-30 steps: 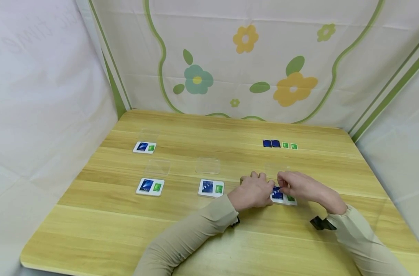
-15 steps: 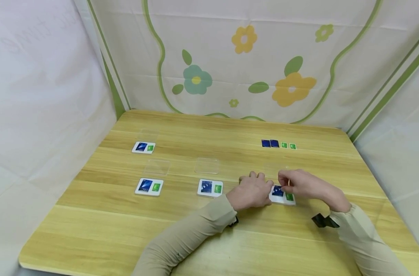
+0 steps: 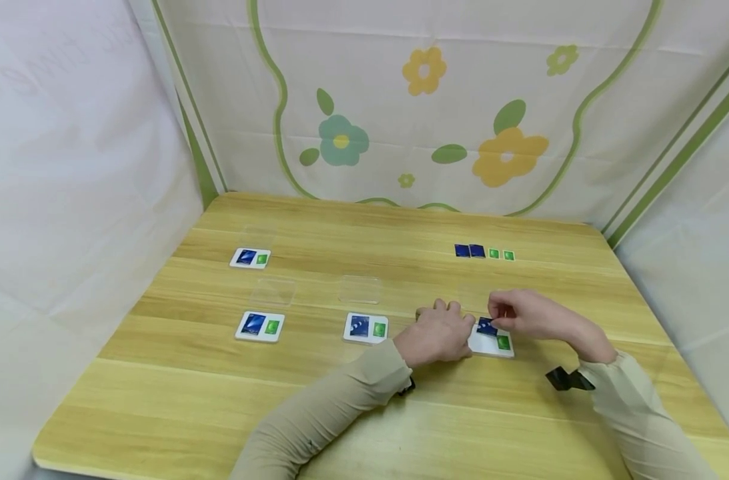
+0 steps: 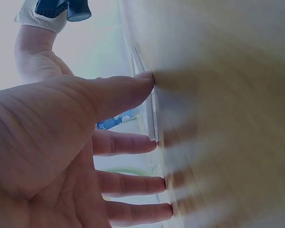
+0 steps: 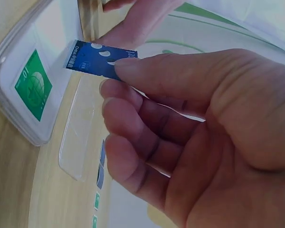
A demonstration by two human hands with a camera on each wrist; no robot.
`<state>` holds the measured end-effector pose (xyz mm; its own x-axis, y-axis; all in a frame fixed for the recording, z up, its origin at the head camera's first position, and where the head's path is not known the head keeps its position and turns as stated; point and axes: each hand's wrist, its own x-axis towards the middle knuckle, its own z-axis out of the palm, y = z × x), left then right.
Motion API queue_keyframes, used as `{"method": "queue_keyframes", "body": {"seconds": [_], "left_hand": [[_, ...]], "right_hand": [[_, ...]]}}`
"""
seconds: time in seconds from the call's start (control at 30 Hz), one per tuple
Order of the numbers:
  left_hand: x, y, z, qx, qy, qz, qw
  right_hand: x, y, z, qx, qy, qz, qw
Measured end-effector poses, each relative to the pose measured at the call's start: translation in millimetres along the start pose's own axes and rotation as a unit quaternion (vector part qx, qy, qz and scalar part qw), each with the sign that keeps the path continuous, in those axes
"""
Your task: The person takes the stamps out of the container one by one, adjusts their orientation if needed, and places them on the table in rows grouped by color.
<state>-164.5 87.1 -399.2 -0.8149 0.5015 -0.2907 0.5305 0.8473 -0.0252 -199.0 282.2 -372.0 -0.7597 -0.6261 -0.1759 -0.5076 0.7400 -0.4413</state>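
My right hand (image 3: 535, 317) pinches a blue perforated postage stamp (image 5: 95, 57) with pale crescent shapes between thumb and forefinger. The stamp is tilted over a white display case (image 3: 487, 343), apart from the green stamp (image 5: 34, 85) that lies flat in that case. My left hand (image 3: 439, 333) holds the case at its left end, thumb and forefinger at its edges. Its other fingertips rest on the table, as the left wrist view shows. Behind the case lies its clear lid (image 5: 76, 135), partly hidden by my right hand in the head view.
Three other white cases, each with a blue and a green stamp, lie at centre (image 3: 366, 328), left (image 3: 260, 327) and back left (image 3: 250, 258), clear lids behind them. Two blue stamps (image 3: 469, 251) and two green stamps (image 3: 501, 254) lie at the back right. Fabric walls border the table (image 3: 160, 400).
My right hand has shifted slightly back and right, raising the blue stamp's edge and tilting it from the case's white surface. The left hand has stayed in place.
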Motion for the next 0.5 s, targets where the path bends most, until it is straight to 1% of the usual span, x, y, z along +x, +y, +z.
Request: {"method": "queue_keyframes", "body": {"seconds": [0.2, 0.5], "left_hand": [[1.1, -0.1, 1.0, 0.003, 0.002, -0.004, 1.0], [0.6, 0.8, 2.3, 0.001, 0.003, 0.002, 1.0]], "right_hand": [[3.1, 5.5, -0.2, 0.018, 0.011, -0.002, 1.0], [7.6, 20.1, -1.2, 0.045, 0.031, -0.006, 0.999]]}}
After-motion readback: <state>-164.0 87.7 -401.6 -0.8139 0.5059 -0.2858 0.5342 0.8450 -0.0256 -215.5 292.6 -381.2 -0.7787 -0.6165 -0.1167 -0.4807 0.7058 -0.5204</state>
